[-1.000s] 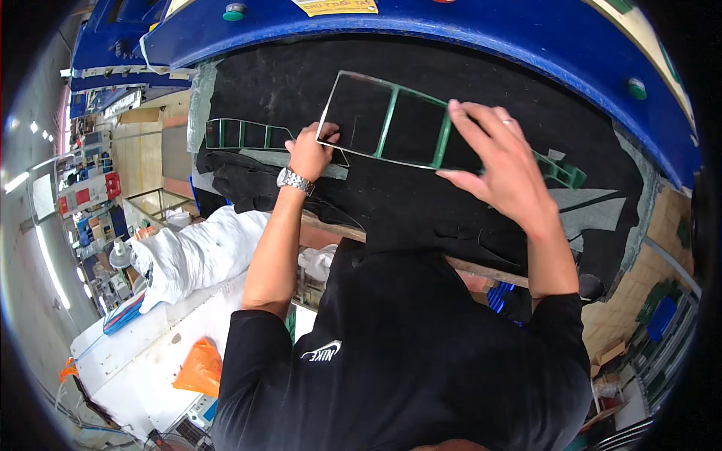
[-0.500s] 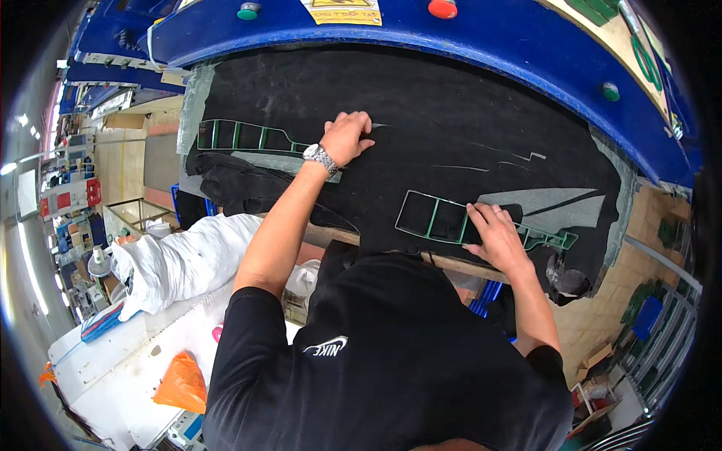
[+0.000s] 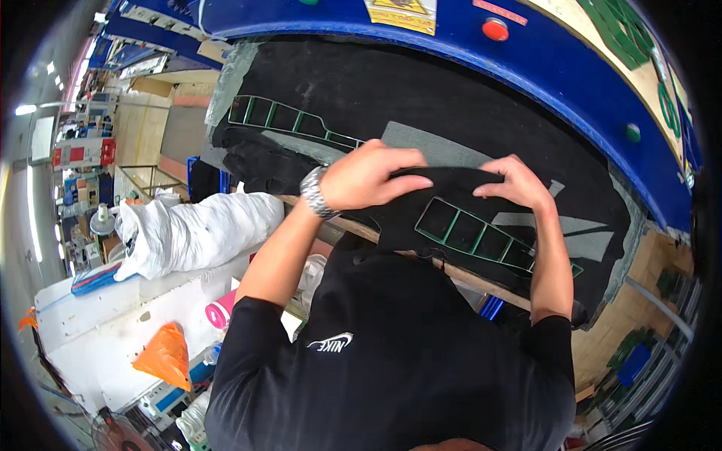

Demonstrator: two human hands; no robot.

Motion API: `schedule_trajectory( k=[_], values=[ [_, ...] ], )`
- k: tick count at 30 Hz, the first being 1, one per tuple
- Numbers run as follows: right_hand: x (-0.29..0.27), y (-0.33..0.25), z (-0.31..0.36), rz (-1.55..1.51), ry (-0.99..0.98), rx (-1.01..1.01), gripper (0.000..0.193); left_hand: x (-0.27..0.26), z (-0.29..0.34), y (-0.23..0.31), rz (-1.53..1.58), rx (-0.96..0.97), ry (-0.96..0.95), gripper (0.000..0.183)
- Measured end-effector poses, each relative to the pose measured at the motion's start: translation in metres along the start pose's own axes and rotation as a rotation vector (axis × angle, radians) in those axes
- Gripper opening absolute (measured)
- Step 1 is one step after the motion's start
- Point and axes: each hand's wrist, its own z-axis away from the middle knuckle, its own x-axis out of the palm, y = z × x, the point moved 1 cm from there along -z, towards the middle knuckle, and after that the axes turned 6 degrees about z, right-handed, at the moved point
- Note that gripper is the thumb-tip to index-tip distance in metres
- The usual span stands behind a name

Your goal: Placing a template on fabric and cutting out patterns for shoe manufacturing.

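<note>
Between my two hands a cut piece of black sheet material is lifted off the work surface. My left hand, with a metal watch on its wrist, pinches the piece's left end between thumb and fingers. At the right end, the thumb and fingers of my right hand are closed on it. Just below the piece lies a green-edged cutting die, its narrow end partly behind my right forearm. A similar cutting die rests at the left, its tip hidden by my left hand. Both lie on a large black sheet.
Grey backing shows through a gap beyond my hands, and more at the right. A blue machine beam with a red button curves along the far side. White sacks and an orange bag lie at the left.
My right hand has let go of the near die, and my left hand has moved right and nearer. Both now hold a raised black piece, and a grey gap shows beyond it.
</note>
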Motion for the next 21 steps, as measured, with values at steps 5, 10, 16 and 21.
schedule_trajectory(
  k=[5, 10, 16, 21],
  values=[
    [-0.007, 0.021, 0.003, -0.228, -0.342, 0.158, 0.018, -0.029, 0.094, -0.038, 0.118, -0.317, 0.237, 0.019],
    [-0.041, 0.035, -0.014, -0.252, -0.342, 0.326, 0.015, 0.007, 0.203, -0.084, 0.681, -0.798, 0.498, 0.021],
    [-0.045, 0.019, -0.089, 0.009, -0.374, 0.283, 0.013, 0.077, 0.247, -0.135, 0.743, -0.8, 0.571, 0.023],
    [-0.007, -0.034, -0.145, 0.949, -0.174, 0.168, 0.029, 0.079, 0.279, -0.157, 0.502, -0.88, 0.652, 0.021]
  ],
)
